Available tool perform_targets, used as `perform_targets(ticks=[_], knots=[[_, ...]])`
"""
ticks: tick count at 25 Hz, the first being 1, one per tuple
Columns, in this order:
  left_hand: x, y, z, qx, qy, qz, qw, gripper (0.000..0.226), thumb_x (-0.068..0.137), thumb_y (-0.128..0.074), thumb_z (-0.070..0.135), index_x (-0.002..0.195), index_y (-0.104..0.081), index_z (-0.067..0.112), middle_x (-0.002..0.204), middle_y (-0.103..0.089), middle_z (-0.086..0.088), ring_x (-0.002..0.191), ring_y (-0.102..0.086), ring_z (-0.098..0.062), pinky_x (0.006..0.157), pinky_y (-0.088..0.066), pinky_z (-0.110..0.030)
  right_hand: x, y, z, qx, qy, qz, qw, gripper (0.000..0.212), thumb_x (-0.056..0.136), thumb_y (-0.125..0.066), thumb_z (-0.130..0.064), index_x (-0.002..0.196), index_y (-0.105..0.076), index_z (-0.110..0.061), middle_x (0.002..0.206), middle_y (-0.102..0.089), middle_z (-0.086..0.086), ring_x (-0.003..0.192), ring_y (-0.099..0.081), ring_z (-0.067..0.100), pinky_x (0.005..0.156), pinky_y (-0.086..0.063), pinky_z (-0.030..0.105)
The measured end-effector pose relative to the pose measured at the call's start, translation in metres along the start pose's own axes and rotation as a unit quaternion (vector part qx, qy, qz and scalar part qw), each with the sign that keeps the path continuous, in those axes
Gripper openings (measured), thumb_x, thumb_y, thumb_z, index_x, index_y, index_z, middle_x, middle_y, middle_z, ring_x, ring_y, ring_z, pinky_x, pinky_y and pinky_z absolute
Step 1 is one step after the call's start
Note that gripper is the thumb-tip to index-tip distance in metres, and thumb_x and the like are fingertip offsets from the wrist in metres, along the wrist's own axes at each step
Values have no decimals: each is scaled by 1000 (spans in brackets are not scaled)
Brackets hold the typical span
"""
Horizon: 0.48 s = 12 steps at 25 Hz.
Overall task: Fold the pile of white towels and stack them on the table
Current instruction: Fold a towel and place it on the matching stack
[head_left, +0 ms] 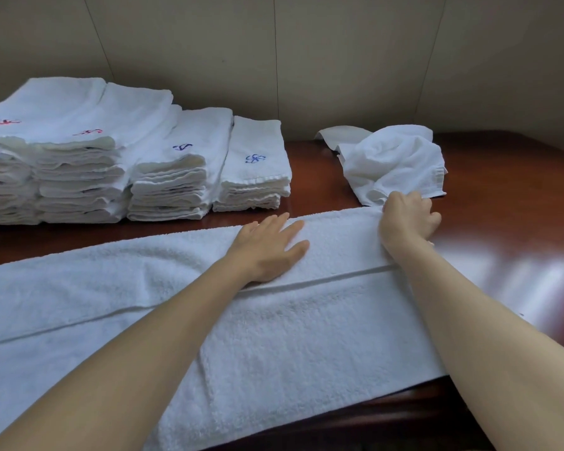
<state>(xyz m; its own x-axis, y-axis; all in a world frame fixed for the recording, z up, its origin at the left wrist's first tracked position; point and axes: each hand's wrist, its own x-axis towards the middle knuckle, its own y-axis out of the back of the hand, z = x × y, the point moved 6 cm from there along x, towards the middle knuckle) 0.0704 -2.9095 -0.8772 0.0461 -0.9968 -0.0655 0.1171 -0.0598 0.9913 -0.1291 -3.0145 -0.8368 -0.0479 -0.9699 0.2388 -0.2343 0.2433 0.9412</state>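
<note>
Forearms reach over a long white towel [290, 327] spread across the table [508, 271]; lengthwise fold in hand.

Left hand [269, 247] lies flat, fingers straight, grip slack and holding nothing, likely pinning the folded layer so it cannot slide. Right hand [407, 218] at 1 o'clock curls its fingers round the towel's far right corner, probably squaring that edge. Near hem hangs at the table's front edge. Folded stacks [137, 170], some with blue or red embroidery, sit at 10 to 11 o'clock by the wall. Crumpled unfolded towels [394, 164] wait at 1 o'clock, just beyond the right hand. Bare wood at 3 o'clock leaves room for turning the towel.
</note>
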Motion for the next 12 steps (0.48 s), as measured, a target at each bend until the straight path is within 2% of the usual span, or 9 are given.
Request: perform_targets(ticks=[2,6,9,12], knots=[[-3,2,3,-12,8,19,1000,58,98,-18,55,151,-9,35,161,-1,3,147,1,-12,118,-2,-36,-13,5,-20,-34,35,34,998,31,84,-51,1,112,-53,-13,122,-44,14,117,-40,32,97,-31,41],[-21,13,-10,-22,79,49,995,56,100,-19,47,152,-14,28,160,-5,-4,147,-3,-18,117,-5,-36,-67,-1,-98,-14,220,22,975,29,85,-47,-4,111,-52,-15,120,-46,9,117,-41,29,104,-25,47],[-60,15,-49,-6,136,9,991,58,99,-16,52,152,-9,31,161,1,-4,147,0,-21,117,-4,-37,-104,-4,-141,13,283,-17,959,24,88,-44,-5,109,-52,-14,118,-48,7,114,-43,27,100,-30,42],[-119,16,-103,0,193,-32,981,61,96,-15,60,151,-3,36,160,7,1,147,4,-19,118,-2,-38,-135,-7,-171,39,316,-58,946,22,90,-40,-2,106,-52,-11,117,-49,8,111,-44,28,87,-32,36]])
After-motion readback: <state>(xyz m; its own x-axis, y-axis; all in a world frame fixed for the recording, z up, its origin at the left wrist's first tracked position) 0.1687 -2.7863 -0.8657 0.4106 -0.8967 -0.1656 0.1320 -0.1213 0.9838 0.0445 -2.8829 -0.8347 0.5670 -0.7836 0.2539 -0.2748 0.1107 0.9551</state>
